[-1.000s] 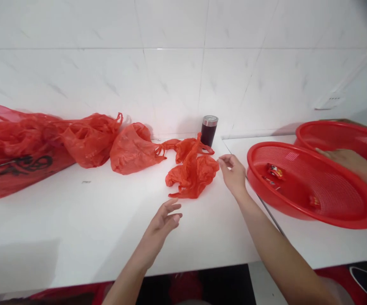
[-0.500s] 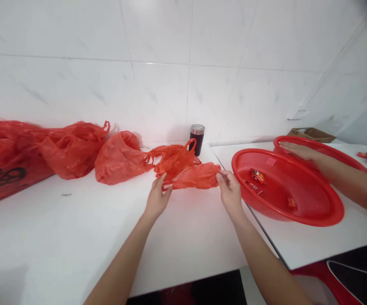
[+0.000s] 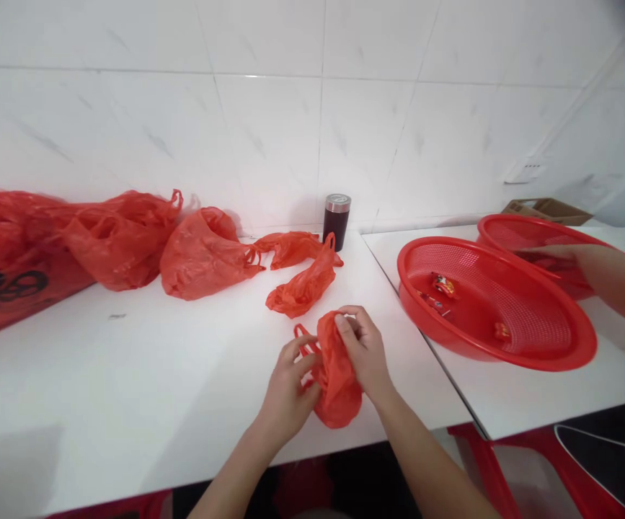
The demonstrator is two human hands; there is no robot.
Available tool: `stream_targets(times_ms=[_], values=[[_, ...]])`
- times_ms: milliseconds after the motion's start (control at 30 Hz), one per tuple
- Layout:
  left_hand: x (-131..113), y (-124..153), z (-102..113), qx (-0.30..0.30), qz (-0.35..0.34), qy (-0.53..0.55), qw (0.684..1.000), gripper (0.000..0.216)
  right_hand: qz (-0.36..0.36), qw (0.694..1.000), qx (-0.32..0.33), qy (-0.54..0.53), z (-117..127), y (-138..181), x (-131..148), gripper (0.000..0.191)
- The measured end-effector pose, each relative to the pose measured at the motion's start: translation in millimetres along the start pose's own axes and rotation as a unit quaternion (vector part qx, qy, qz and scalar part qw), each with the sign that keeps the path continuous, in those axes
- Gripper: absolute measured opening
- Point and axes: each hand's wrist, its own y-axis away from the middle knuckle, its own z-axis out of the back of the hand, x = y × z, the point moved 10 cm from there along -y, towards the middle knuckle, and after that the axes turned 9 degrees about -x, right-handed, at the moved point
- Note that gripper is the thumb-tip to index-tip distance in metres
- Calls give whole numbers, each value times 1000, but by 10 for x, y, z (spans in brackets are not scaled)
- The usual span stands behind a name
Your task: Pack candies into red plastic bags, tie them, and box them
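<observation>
Between my hands is a crumpled red plastic bag (image 3: 339, 393), held up near the table's front edge, its handle loops on the left side. My right hand (image 3: 365, 353) pinches the bag's upper end between thumb and fingers. My left hand (image 3: 292, 389) is closed on the bag's left side by the handles. Just beyond, another crumpled red bag (image 3: 304, 288) lies on the table, with a flattened red bag (image 3: 290, 249) behind it.
Filled-looking red bags (image 3: 201, 256) line the wall at the left. A dark tumbler (image 3: 337, 223) stands at the back. On the right, a red basket (image 3: 466, 339) holds a few small packets; another person's hand (image 3: 561, 256) reaches into a second red basket (image 3: 507, 223). A cardboard box (image 3: 550, 209) sits behind.
Both hands have drawn one red bag off the small pile toward me and closer together. The other bags there now lie apart. The other person's hand has moved lower into the far basket.
</observation>
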Motion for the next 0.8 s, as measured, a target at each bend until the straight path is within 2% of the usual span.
stream_targets(times_ms=[67, 100, 167, 233, 267, 333, 367, 467, 533, 567, 667, 733, 800], values=[[117, 5, 15, 3, 118, 136, 984, 16, 27, 999, -20, 20, 67, -96, 66, 25], [216, 27, 63, -22, 194, 214, 957, 13, 42, 998, -50, 25, 166, -167, 104, 25], [398, 104, 180, -95, 315, 339, 881, 16, 73, 989, -120, 42, 403, -281, 204, 26], [496, 150, 293, -153, 359, 409, 825, 21, 111, 977, -167, 78, 562, -278, 364, 26], [518, 153, 336, -170, 361, 425, 813, 21, 134, 970, -177, 99, 585, -216, 469, 24], [553, 168, 366, -194, 363, 449, 793, 20, 186, 961, -156, 130, 475, 7, 687, 14], [566, 188, 350, -204, 367, 460, 782, 19, 213, 960, -119, 141, 338, 148, 774, 11], [547, 270, 225, -210, 388, 466, 767, 23, 273, 934, 17, 231, -172, 530, 794, 10], [508, 320, 140, -196, 399, 463, 767, 26, 274, 897, 62, 342, -365, 586, 553, 18], [499, 340, 122, -186, 402, 461, 769, 27, 257, 877, 72, 399, -381, 537, 378, 22], [609, 390, 262, -177, 410, 439, 779, 29, 168, 830, 94, 524, -170, 248, -149, 27], [789, 440, 513, -195, 423, 405, 787, 26, 115, 808, 114, 566, 58, 75, -355, 35], [923, 490, 852, -234, 420, 351, 803, 20, 82, 797, 144, 581, 233, -19, -419, 40]])
